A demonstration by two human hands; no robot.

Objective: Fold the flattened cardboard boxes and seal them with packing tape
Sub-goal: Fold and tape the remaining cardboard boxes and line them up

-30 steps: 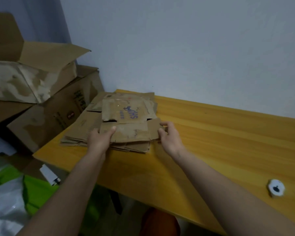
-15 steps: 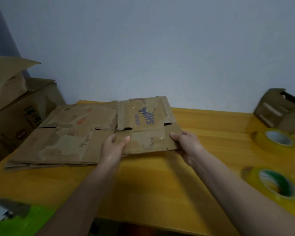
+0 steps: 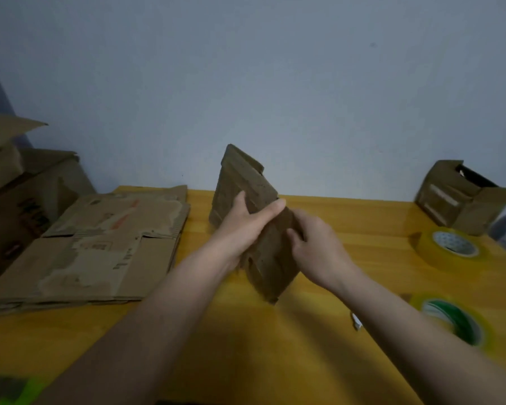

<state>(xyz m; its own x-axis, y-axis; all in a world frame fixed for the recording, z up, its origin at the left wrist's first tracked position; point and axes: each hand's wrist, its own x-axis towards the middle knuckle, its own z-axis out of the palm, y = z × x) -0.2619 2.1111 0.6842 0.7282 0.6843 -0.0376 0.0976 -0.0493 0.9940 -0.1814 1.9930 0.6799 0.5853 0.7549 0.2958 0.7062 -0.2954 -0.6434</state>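
A small flattened cardboard box (image 3: 240,182) is lifted off the yellow wooden table (image 3: 275,352) and stands tilted on edge in mid-air. My left hand (image 3: 246,226) grips its left side, fingers wrapped over the panel. My right hand (image 3: 316,247) pinches its right edge lower down. A stack of flattened boxes (image 3: 100,252) lies on the table's left part. Two tape rolls sit at the right: a yellowish roll (image 3: 447,247) further back and a roll with a green core (image 3: 453,320) nearer me.
A folded small box (image 3: 459,197) stands at the table's back right corner. Large open cartons (image 3: 21,185) are piled left of the table. A small white object (image 3: 356,322) lies beside my right forearm. The wall rises directly behind the table.
Both hands lifted the small box off the stack, carried it right and tipped it from flat to upright. The view turned right as well.
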